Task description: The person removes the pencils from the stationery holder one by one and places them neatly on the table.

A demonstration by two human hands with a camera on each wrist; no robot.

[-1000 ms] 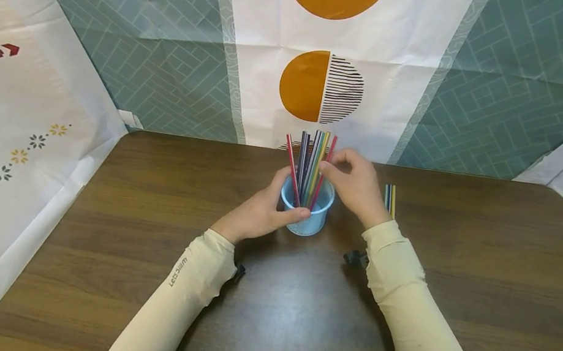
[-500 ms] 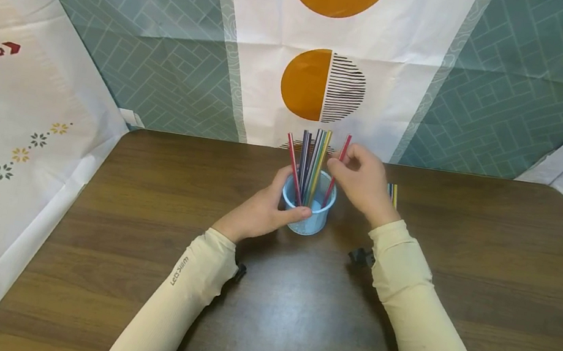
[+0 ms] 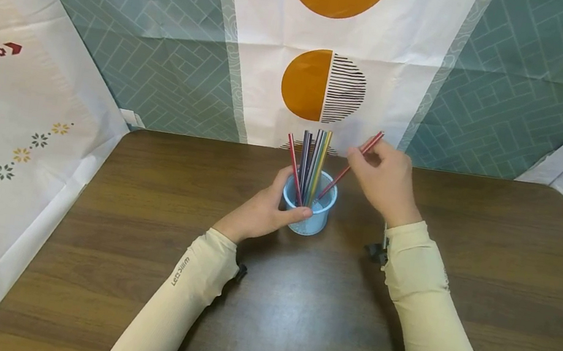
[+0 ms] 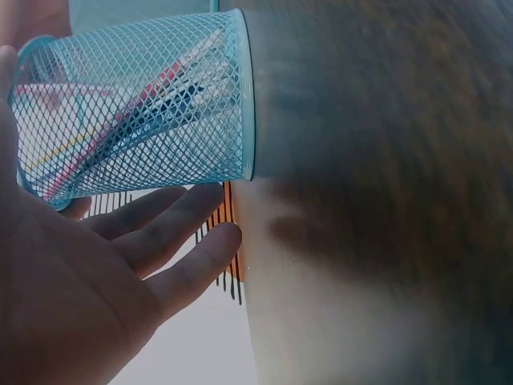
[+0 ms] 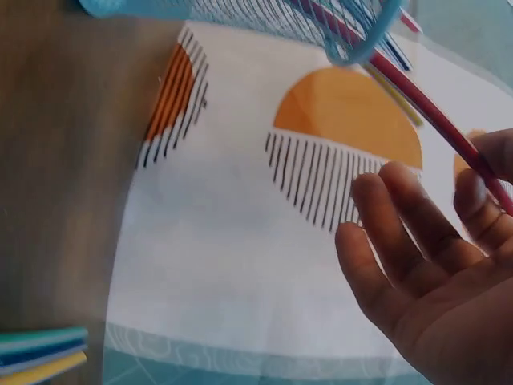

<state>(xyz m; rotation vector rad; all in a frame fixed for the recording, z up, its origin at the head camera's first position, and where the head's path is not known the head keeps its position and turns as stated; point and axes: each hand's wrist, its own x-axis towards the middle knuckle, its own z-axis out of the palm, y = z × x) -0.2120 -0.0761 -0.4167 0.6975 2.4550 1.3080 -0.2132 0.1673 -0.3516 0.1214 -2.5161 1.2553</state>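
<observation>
A light-blue mesh pencil cup (image 3: 313, 221) stands upright on the table, with several coloured pencils (image 3: 317, 163) leaning inside it. My left hand (image 3: 267, 210) holds it near the rim, thumb across the front; in the left wrist view the lower fingers stretch out beside the mesh. Thumb and forefinger of my right hand (image 3: 384, 177) pinch a red pencil (image 3: 350, 167) near its upper end. That pencil slants down to the left, its lower end inside the cup. The other right fingers, seen in the right wrist view, are spread and loosely bent.
Green, blue and yellow pencils (image 5: 44, 357) show at the lower left of the right wrist view, right of the cup; my right hand hides them in the head view. The brown wooden table (image 3: 291, 320) meets a patterned cloth backdrop (image 3: 254, 71) at its far edge.
My right hand has moved right with the red pencil, which tilts from nearly upright to a strong slant. The pencils on the right became hidden. My left hand and the cup stay put.
</observation>
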